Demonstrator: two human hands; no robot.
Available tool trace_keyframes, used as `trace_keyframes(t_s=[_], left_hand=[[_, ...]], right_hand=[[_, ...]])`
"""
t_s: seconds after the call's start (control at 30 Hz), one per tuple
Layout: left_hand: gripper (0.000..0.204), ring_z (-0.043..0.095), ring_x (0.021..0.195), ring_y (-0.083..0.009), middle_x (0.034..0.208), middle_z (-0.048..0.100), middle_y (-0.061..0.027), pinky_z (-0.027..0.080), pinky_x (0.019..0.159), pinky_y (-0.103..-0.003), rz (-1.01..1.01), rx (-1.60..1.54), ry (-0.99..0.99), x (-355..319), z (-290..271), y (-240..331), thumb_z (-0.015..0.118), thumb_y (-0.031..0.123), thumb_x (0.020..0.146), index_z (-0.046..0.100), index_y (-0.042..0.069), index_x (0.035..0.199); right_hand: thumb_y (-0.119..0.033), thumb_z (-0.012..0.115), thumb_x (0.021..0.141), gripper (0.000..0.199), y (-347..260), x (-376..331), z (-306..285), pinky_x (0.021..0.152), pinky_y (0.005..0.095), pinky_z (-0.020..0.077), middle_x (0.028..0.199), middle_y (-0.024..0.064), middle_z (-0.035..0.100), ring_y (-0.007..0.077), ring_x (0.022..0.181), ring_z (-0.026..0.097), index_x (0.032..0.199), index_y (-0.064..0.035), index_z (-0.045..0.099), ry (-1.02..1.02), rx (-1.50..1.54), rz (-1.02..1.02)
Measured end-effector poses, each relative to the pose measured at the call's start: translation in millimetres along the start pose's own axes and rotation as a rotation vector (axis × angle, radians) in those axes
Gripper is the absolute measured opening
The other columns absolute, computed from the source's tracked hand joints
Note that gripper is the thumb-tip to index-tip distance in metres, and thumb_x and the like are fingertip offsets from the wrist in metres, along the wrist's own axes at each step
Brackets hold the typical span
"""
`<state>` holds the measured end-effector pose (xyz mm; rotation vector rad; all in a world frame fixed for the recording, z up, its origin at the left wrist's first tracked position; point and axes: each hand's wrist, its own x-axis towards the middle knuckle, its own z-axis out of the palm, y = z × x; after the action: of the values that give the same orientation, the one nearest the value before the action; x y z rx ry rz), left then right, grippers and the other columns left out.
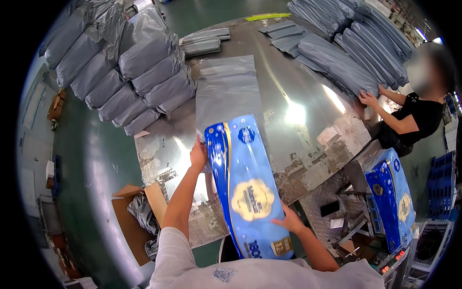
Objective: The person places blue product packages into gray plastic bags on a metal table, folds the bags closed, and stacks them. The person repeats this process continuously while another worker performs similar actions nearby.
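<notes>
Your left hand sits just left of centre frame, fingers closed on the upper left edge of the long blue package, right where the mouth of the grey mailer bag meets it. Your right hand is at lower centre, open, palm and spread fingers pressed flat against the package's lower right side; it grips nothing. The blue package lies lengthwise from lower centre up toward mid frame, its top end touching the bag's opening; whether that end is already inside the bag cannot be told. The bag lies flat on the metal bench, running up toward top centre.

Upper left of the frame: a stack of filled grey parcels on the bench's far left end. Upper right: a second row of filled grey parcels, with another person's hands resting on its near end at the right edge. Flat empty mailers lie at top centre. Lower right: a second blue package stands off the bench. Lower left: an open cardboard box on the green floor, holding crumpled grey plastic.
</notes>
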<state>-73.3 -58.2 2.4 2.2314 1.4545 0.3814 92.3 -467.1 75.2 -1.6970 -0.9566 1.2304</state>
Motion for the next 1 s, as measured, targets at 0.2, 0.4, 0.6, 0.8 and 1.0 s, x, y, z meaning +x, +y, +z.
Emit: trace_keyframes(t_s=[0.2,0.4,0.6,0.8,1.0], left_hand=[[0.026,0.058,0.088,-0.0151,0.101,0.06,-0.0049,0.047,0.081,-0.029,-0.164,-1.13,-0.518,53,15,-30,0.041,0.003,0.086,0.055,-0.001,0.107],[0.029,0.055,0.091,-0.0104,0.101,0.061,-0.0037,0.045,0.084,-0.027,-0.013,-0.932,-0.524,-3,8,-39,0.048,-0.008,0.081,0.056,0.003,0.108],[0.033,0.054,0.089,-0.0081,0.097,0.062,0.0009,0.044,0.082,-0.025,0.224,-0.737,-0.53,-26,9,-35,0.063,-0.004,0.074,0.056,0.006,0.105],[0.05,0.043,0.107,-0.0317,0.11,0.05,-0.0116,0.037,0.09,-0.04,0.623,-0.011,-0.109,-29,8,-28,0.067,0.019,0.065,0.051,0.009,0.111],[0.023,0.047,0.096,-0.0296,0.098,0.049,-0.0093,0.042,0.077,-0.039,0.419,0.034,0.046,12,32,-19,0.057,0.009,0.07,0.05,0.01,0.093]], right_hand=[[-0.015,0.073,0.069,0.067,6,-20,3,0.101,0.0299,0.0297,0.129,0.014,0.044,0.0211,0.121,0.04,0.127,-0.0017,0.042,-0.06,-0.036,-0.027],[-0.016,0.061,0.076,0.015,13,134,-25,0.068,0.037,0.0452,0.082,0.0083,0.06,0.0291,0.08,0.055,0.087,-0.0064,0.061,0.389,-0.594,-0.436],[-0.016,0.047,0.08,0.019,15,267,-39,0.074,0.0413,0.0456,0.092,0.0138,0.057,0.0345,0.087,0.054,0.094,-0.0046,0.054,0.164,-1.08,-0.439],[-0.014,0.05,0.075,0.012,-8,285,-43,0.069,0.0399,0.0454,0.082,0.0156,0.061,0.0347,0.078,0.057,0.079,-0.0065,0.059,0.207,-0.822,-0.149],[-0.014,0.059,0.073,0.01,13,298,-42,0.061,0.0314,0.0439,0.072,0.0102,0.061,0.0228,0.066,0.057,0.076,-0.0047,0.059,0.507,-0.315,-0.175]])
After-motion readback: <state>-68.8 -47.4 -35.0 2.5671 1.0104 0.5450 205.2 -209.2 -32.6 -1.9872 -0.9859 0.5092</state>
